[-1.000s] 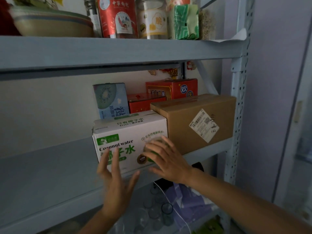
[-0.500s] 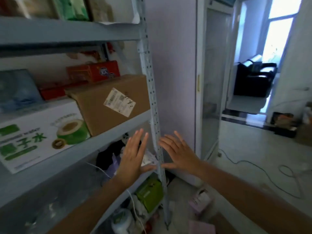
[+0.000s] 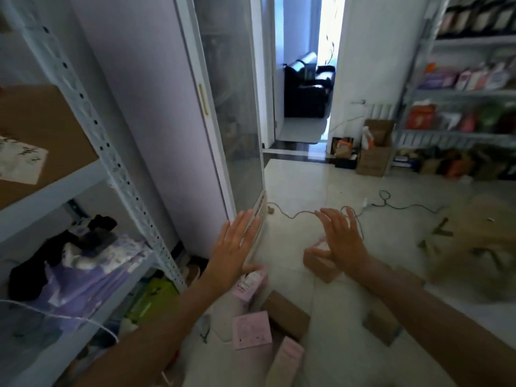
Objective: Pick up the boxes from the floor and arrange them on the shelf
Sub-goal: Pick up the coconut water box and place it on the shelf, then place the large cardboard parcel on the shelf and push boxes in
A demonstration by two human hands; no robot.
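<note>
Left hand and right hand hover apart, fingers straight, holding nothing. Below and between them, small pink cardboard boxes and plain brown cardboard boxes lie scattered on the pale tiled floor, right of the white metal shelf.

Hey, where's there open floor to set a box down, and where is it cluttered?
Open: the tiles between the cable and the doorway, and a smaller patch between the pink boxes and the small brown box. Crowded: beside the shelf post, where pink and brown boxes lie together.
</note>
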